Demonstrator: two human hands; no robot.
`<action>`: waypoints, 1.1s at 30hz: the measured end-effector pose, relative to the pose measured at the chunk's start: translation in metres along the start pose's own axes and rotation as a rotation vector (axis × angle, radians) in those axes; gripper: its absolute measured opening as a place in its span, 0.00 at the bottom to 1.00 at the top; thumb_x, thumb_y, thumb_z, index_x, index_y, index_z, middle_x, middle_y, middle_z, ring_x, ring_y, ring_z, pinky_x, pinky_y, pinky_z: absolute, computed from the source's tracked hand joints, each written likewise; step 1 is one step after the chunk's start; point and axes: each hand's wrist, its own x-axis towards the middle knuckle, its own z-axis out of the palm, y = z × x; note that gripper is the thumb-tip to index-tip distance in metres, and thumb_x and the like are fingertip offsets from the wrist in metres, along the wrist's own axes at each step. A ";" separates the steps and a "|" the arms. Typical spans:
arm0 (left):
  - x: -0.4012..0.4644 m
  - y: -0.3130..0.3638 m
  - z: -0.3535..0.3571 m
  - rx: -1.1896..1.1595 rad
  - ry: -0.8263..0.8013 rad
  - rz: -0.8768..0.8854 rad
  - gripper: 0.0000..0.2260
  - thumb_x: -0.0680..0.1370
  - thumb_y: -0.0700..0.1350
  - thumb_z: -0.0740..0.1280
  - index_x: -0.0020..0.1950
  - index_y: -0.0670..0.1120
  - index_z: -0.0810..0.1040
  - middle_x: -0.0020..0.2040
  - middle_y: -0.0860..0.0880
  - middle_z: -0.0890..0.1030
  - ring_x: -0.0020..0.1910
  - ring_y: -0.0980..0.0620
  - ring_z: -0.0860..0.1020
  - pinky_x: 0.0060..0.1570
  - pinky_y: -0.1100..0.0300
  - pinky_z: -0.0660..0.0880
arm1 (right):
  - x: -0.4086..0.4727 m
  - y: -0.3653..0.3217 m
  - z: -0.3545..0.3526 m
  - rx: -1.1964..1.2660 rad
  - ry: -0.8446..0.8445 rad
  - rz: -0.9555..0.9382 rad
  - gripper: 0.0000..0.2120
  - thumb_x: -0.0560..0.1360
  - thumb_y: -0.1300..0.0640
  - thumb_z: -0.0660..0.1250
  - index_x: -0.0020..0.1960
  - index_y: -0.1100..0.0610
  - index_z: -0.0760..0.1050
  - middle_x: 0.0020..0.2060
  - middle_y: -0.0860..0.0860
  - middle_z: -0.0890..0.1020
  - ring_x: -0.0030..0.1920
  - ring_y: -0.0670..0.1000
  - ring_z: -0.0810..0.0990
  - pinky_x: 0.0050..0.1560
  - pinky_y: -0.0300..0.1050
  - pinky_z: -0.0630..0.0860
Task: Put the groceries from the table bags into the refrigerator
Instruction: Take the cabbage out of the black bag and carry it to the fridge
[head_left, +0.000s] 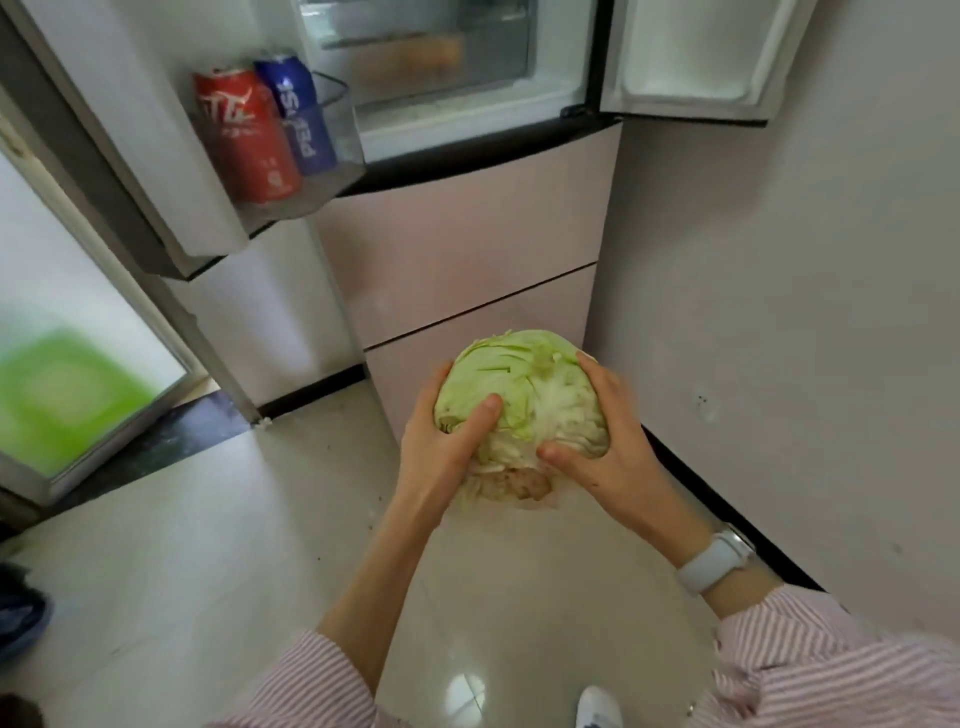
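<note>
While the cabbage (522, 400) is gripped between left hand (441, 447) and right hand (602, 447), the open refrigerator (447, 98) is seen above, straight ahead.

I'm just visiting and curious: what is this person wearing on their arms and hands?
Both hands are bare, without gloves. The left hand and right hand come out of pink-and-white striped sleeves pushed up the forearms. The right wrist carries a watch with a pale band.
</note>
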 end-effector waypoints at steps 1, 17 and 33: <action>0.023 0.008 0.008 -0.001 -0.014 0.019 0.36 0.61 0.63 0.70 0.67 0.54 0.69 0.61 0.52 0.77 0.59 0.53 0.77 0.59 0.49 0.74 | 0.023 0.001 -0.008 0.003 0.017 -0.018 0.46 0.59 0.36 0.69 0.72 0.49 0.57 0.69 0.51 0.61 0.69 0.46 0.62 0.69 0.47 0.64; 0.391 0.225 0.112 0.011 0.187 0.500 0.38 0.58 0.63 0.70 0.67 0.55 0.70 0.57 0.55 0.78 0.55 0.55 0.78 0.57 0.51 0.76 | 0.451 -0.047 -0.150 0.049 0.107 -0.498 0.41 0.59 0.36 0.68 0.68 0.38 0.56 0.63 0.41 0.62 0.62 0.33 0.63 0.57 0.19 0.60; 0.666 0.308 0.066 0.138 0.092 0.492 0.23 0.70 0.51 0.71 0.63 0.52 0.68 0.55 0.51 0.76 0.49 0.56 0.77 0.42 0.63 0.76 | 0.767 -0.061 -0.119 0.311 0.070 -0.470 0.40 0.64 0.46 0.71 0.72 0.53 0.59 0.65 0.51 0.71 0.61 0.50 0.73 0.60 0.49 0.73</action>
